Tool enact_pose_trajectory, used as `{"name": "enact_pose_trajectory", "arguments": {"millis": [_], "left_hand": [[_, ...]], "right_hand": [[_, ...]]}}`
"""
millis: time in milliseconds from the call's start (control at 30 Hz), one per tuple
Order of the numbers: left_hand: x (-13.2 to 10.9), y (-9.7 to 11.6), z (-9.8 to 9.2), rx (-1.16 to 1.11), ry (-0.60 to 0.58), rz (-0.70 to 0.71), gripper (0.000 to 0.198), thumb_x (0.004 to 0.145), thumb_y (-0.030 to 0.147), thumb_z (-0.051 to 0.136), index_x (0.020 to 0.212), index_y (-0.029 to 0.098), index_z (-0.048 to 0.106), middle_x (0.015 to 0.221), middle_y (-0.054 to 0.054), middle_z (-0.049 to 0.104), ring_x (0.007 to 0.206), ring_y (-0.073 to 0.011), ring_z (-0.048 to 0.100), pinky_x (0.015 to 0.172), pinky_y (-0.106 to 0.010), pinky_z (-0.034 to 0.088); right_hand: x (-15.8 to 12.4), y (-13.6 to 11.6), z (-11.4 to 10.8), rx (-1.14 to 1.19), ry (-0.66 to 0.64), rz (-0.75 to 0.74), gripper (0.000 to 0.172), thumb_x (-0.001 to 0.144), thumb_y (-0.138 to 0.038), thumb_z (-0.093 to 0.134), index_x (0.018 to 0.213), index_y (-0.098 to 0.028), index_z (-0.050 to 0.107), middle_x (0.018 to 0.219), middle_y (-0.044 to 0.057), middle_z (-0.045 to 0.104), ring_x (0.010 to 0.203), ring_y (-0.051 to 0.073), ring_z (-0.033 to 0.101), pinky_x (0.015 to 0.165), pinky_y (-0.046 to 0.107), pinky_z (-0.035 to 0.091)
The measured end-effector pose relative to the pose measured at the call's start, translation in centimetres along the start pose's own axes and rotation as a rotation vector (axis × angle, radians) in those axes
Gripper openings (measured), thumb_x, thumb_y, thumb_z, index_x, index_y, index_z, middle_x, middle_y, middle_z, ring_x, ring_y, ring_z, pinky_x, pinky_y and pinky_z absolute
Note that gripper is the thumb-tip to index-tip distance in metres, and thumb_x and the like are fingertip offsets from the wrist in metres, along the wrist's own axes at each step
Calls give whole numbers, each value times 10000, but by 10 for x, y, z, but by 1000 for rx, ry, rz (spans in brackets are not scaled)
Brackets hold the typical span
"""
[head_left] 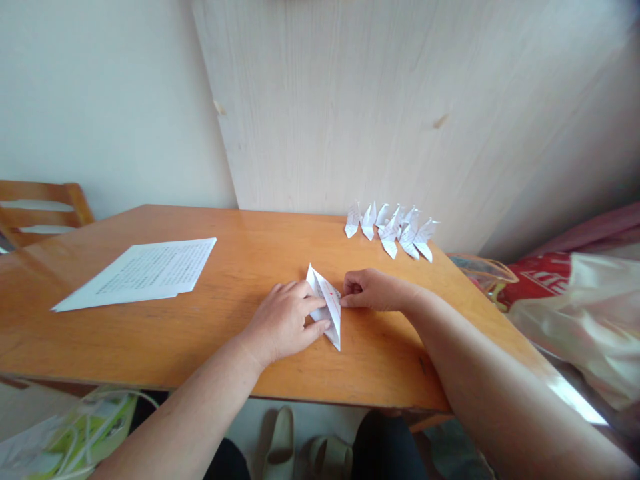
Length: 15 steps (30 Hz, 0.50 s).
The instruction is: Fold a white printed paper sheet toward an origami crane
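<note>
A partly folded piece of white printed paper (334, 308) lies on the table in front of me, pointed at its top and bottom ends, with a flap raised along its length. My left hand (286, 319) holds it from the left, the thumb on the lower part and the index finger reaching under the raised flap. From the right, my right hand (371, 289) pinches the flap's right edge between thumb and index finger, its other fingers curled in. Several finished folded paper figures (389, 241) with upright points stand grouped near the back right corner.
A stack of printed sheets (150, 270) lies on the left of the wooden table (240, 253). A wooden chair (45, 213) stands at far left. Bags (575, 313) are beyond the right edge, and a green-and-clear bag (90, 427) hangs below the front left edge.
</note>
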State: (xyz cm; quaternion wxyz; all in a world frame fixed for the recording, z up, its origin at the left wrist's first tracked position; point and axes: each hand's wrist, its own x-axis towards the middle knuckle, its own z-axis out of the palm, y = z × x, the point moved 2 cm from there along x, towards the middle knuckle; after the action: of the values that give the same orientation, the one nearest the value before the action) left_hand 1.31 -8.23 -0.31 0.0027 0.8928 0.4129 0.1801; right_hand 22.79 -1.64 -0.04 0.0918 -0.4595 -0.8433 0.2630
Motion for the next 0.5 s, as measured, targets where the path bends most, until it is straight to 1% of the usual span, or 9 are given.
{"name": "enact_pose_trajectory", "arguments": {"millis": [133, 267, 367, 433, 500], "left_hand": [[-1, 3, -1, 3, 1, -3, 271, 851, 392, 657, 1098, 287, 698, 1089, -51, 636, 1016, -259, 572, 874, -405, 433], [-1, 3, -1, 20, -1, -15, 255, 846, 403, 655, 1064, 275, 690, 1085, -59, 631, 1019, -264, 574, 865, -406, 428], [0, 2, -1, 17, -1, -36, 277, 827, 409, 674, 1056, 254, 657, 1100, -61, 633, 1033, -269, 575, 869, -405, 424], [0, 2, -1, 9, 7, -59, 317, 813, 400, 688, 1078, 238, 623, 1114, -61, 639, 1049, -272, 575, 875, -405, 421], [0, 2, -1, 2, 12, -68, 388, 807, 389, 696, 1145, 236, 587, 1147, -62, 640, 1075, -274, 571, 894, -409, 412]], "right_hand": [[0, -3, 0, -8, -5, 11, 180, 790, -351, 669, 848, -191, 613, 778, 11, 645, 711, 165, 576, 573, 251, 395], [-3, -8, -3, -20, -17, 19, 175, 784, -337, 671, 859, -188, 619, 803, 22, 660, 731, 173, 589, 586, 254, 400], [-4, -7, -5, -9, -38, 25, 175, 773, -324, 675, 876, -191, 626, 817, 22, 673, 740, 176, 600, 585, 252, 402], [-4, -5, -5, 1, -34, 19, 172, 772, -319, 673, 882, -192, 633, 825, 21, 678, 744, 175, 604, 590, 253, 410], [-4, -3, -6, 4, -7, 9, 164, 774, -315, 670, 876, -191, 639, 826, 21, 681, 744, 176, 607, 598, 258, 421]]}}
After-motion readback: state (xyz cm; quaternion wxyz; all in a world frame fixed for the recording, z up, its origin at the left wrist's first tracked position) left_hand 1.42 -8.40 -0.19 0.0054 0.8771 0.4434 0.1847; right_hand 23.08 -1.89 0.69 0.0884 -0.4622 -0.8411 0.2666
